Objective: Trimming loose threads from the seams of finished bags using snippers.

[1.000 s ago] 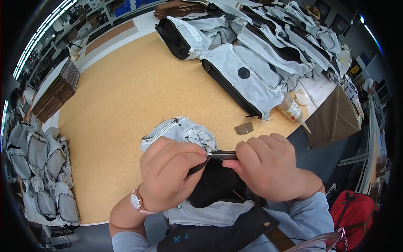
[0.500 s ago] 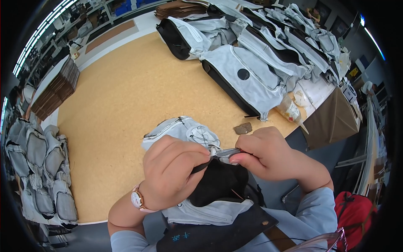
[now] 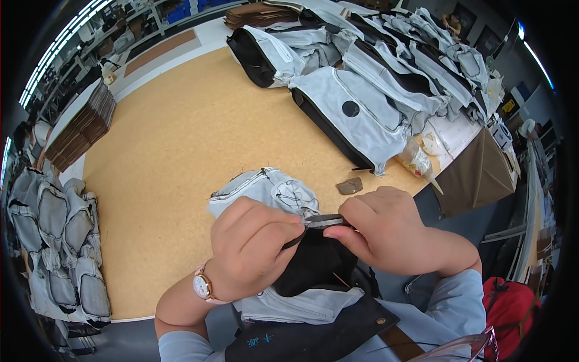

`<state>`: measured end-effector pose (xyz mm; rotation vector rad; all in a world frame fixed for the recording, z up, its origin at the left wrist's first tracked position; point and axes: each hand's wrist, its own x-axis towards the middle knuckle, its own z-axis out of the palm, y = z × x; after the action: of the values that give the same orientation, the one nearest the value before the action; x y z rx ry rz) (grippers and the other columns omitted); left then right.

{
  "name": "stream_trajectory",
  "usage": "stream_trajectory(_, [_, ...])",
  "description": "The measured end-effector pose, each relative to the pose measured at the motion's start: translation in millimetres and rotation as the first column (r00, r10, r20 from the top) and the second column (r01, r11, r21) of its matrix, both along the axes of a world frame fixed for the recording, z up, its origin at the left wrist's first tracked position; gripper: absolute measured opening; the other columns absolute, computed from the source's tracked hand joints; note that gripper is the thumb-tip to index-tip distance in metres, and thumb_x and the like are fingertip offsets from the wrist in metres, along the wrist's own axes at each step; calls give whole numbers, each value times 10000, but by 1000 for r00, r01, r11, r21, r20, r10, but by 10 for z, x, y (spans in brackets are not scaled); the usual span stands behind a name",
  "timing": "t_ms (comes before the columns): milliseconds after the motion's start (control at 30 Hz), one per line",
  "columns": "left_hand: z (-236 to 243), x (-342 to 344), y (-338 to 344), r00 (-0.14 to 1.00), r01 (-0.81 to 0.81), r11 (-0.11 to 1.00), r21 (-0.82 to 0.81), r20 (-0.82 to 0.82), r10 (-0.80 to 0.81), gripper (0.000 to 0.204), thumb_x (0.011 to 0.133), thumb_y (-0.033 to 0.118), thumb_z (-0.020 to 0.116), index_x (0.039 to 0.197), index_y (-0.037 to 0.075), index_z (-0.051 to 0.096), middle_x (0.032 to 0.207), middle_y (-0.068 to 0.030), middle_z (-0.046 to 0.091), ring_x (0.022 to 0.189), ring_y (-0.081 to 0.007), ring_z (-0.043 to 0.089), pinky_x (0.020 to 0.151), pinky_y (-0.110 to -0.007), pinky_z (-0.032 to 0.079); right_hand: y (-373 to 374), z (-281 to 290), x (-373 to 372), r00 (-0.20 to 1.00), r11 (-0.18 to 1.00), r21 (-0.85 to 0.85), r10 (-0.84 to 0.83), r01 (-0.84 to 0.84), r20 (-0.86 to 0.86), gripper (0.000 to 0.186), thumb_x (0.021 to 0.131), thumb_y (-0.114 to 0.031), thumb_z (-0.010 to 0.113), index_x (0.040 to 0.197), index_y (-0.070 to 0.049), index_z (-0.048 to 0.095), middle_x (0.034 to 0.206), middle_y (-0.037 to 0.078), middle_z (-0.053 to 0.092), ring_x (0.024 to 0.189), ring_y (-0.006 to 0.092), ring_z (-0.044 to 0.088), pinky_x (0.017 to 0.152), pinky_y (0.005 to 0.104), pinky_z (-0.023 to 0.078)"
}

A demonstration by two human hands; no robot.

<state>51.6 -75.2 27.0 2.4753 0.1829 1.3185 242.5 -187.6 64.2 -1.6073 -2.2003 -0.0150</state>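
Observation:
A half-sewn bag piece of pale grey fabric with a black panel drapes over the table's near edge onto my lap. My left hand is closed on its black edge, thumb and forefinger pinched at the seam. In my right hand I grip small thread snips. Their blades point left and meet the fabric beside my left fingertips. Whether the blades touch each other is too small to tell. The piece's far part, with black stitching, lies on the table beyond my hands.
A brown lump and a clear nozzle bottle lie on the tan tabletop at right. Grey bag pieces pile at the back right, more grey pieces at left. A stack of brown sheets stands at far left.
Both hands and the snips have shifted slightly, the right hand a little down and the left a little rightward. The grips stay the same.

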Motion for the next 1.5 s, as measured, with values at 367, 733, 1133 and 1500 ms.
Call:
stream_trajectory(367, [3,-8,-6,999,-36,998,-41,4,36,289,584,-51,802,777,73,626,792,-54,667,660,-215,598,570,-306,428,-21,-12,-5,999,1000,-14,-19,19,-38,303,859,-285,673,755,-57,503,611,84,534,522,284,553,499,382,415])
stream_trajectory(733, [1,-7,-1,999,-26,999,-29,32,27,290,585,-51,805,771,75,622,791,-51,665,657,-210,599,563,-306,438,-5,-62,-87,993,997,50,-57,62,-108,286,819,-250,724,766,-53,524,571,85,488,491,287,513,462,387,365])
stream_trajectory(1133, [-5,5,31,999,-24,1000,-7,34,25,278,558,-38,794,760,58,630,777,-51,654,639,-214,586,536,-298,436,13,-75,9,999,999,50,-1,3,-36,307,825,-272,709,725,-77,494,550,56,509,451,250,510,455,361,383])
stream_trajectory(1500, [-10,7,27,998,-21,1000,23,52,20,268,542,-30,778,754,42,632,767,-52,643,624,-215,572,514,-292,432,3,-68,-53,999,994,101,-30,34,-36,319,812,-266,723,696,-81,491,539,48,474,447,249,490,443,361,355])
